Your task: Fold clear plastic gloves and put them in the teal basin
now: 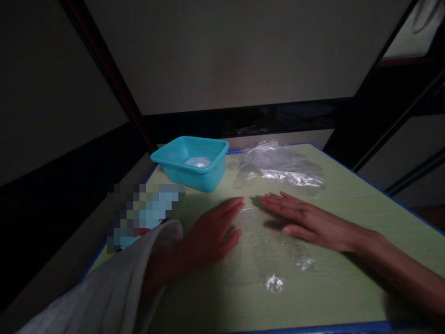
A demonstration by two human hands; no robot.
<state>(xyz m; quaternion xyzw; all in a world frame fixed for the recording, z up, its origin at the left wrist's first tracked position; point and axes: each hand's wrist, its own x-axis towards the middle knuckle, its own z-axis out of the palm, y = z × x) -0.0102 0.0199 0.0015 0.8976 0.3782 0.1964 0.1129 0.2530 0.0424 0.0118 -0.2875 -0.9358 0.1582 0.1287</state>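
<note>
Our left hand [216,232] and right hand [308,219], both released, near clear plastic film [266,253], turquoise basin [194,177] far left

This appears to be an indoor room, most likely in a home, though which room cannot be told. A small counter [354,283] with a pale wood-grain top and blue edging [330,328] stands close to plain, pale panels [229,55] crossed by a glossy dark band [194,123]. The turquoise plastic basin [189,178] is of a household kind. The light is dim.
</note>
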